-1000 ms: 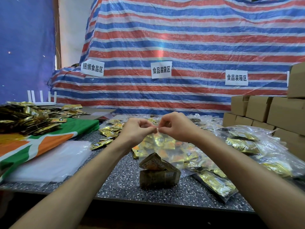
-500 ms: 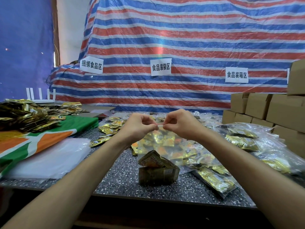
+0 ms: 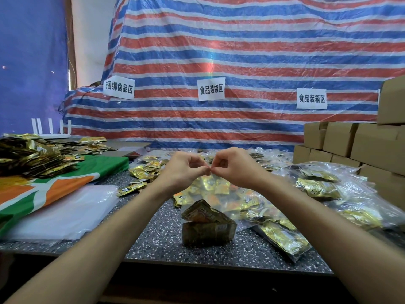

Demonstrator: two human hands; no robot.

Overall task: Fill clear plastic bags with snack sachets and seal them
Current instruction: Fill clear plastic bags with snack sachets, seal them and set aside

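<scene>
The clear plastic bag (image 3: 211,191) is held upright over the table (image 3: 153,244). Its bottom, weighted by dark snack sachets (image 3: 206,224), appears to rest on the surface. It hangs straight down from the grip, long axis vertical, mouth pointing up. The top edge is pinched between thumb and forefinger by the left grip (image 3: 182,170) and the right grip (image 3: 236,167), which nearly touch at mid-seam. Both are equally near; sealing is judged to call for sliding outward along the horizontal seam.
</scene>
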